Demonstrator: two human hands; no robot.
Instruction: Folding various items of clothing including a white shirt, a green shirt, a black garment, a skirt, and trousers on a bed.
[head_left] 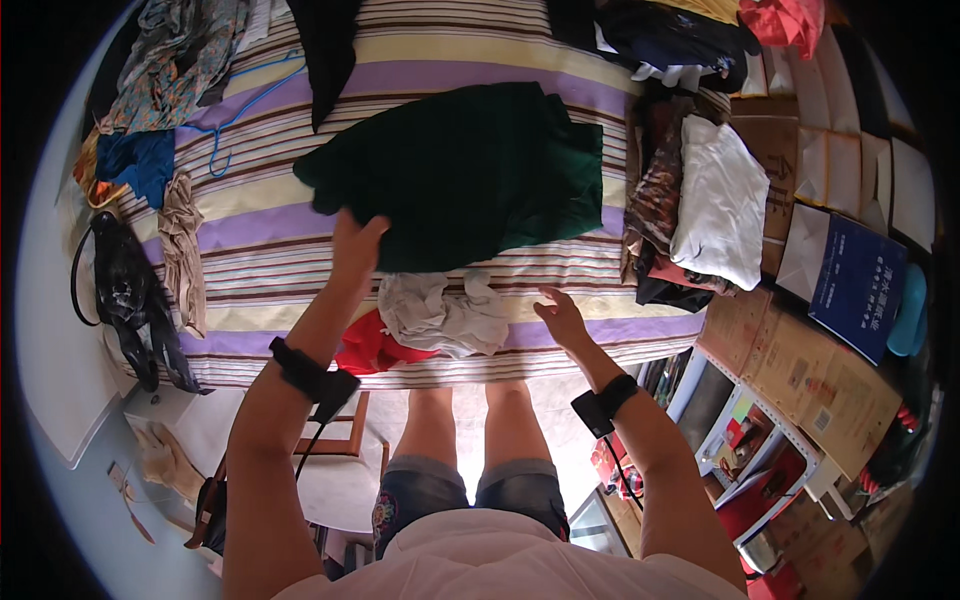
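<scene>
A dark green garment [470, 175] lies spread on the striped bed in front of me, its right part folded into layers. My left hand [355, 245] is at its lower left edge, thumb apart from the fingers; whether it touches the cloth is hard to tell. To the right, my right hand [562, 318] hovers over the bed with fingers apart and nothing in them. Between my hands sit a crumpled light grey cloth [440, 312] and a red cloth [378, 345] partly under it.
Folded clothes with a white garment [722, 205] on top are stacked at the right. A blue hanger [245, 115], a brown cloth [182, 245] and a black bag-like item [130, 290] lie left. Cardboard boxes [800, 370] stand at the right, beside a shelf [765, 440].
</scene>
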